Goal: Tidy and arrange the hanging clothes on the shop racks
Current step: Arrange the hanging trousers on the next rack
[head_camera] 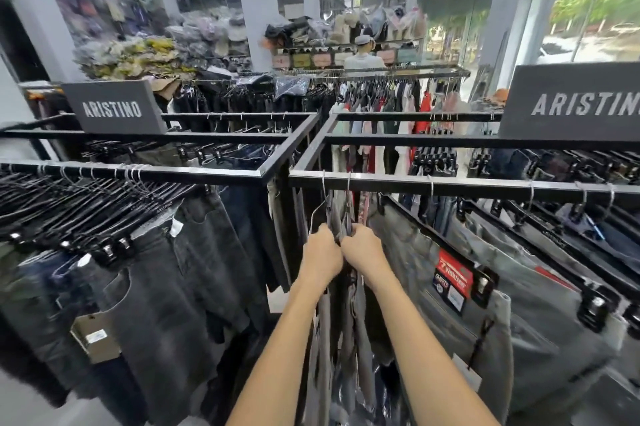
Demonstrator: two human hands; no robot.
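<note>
Both hands are up at the clothes, side by side and touching each other. The left hand (pixel 320 252) is curled tight, and so is the right hand (pixel 362 249). Each one grips the top of a bunch of grey clothes (pixel 325 332) that hangs straight down between the two arms. The fingertips are tucked into the cloth, so I cannot see them.

The bunch hangs by metal hooks (pixel 323 180) from the near bar of the right rack (pixel 467 187), at its left end. Just to the right on the same bar hang light grey jeans (pixel 408 252) with a red tag (pixel 454 274) clipped on.

The left rack (pixel 194 173) holds dark grey jeans (pixel 156 290) on black hangers (pixel 86 211), packed close together. A grey sign (pixel 114 109) that says ARISTINO sits on top of the left rack, and another sign (pixel 575 103) sits on the right one.
</note>
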